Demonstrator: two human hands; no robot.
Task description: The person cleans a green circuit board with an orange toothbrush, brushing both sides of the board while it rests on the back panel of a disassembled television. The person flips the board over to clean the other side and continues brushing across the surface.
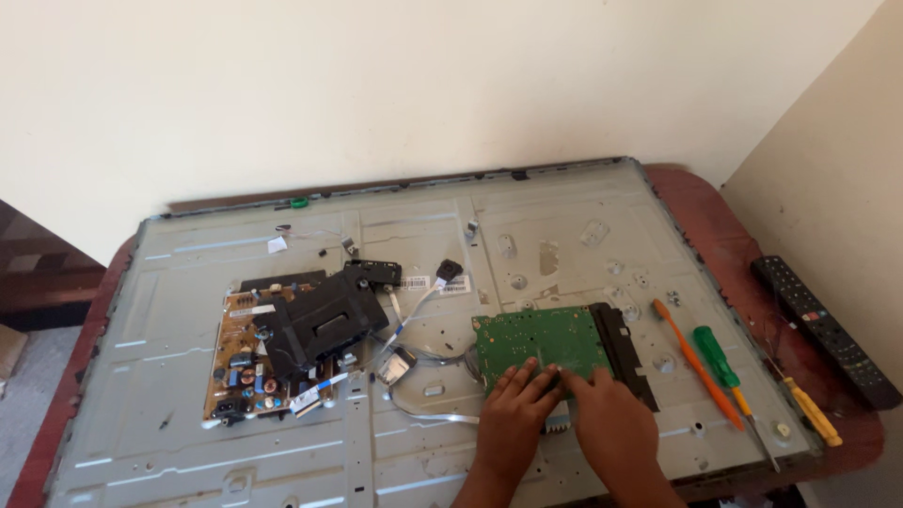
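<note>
we've got green circuit board (541, 341) flat on metal back panel (188, 282), long axis running left-right, just ahead of both hands; left hand (513, 414) n right hand (611, 423) both press fingertips on near edge, nothing clasped, equally close

Both hands, left hand (513, 414) and right hand (611, 423), on green circuit board (536, 341) atop metal panel (188, 414).

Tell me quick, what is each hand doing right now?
Left hand: open, fingers resting flat on the green board, gripping nothing.
Right hand: fingers pressed on the board's near edge; a grip cannot be told.
</note>
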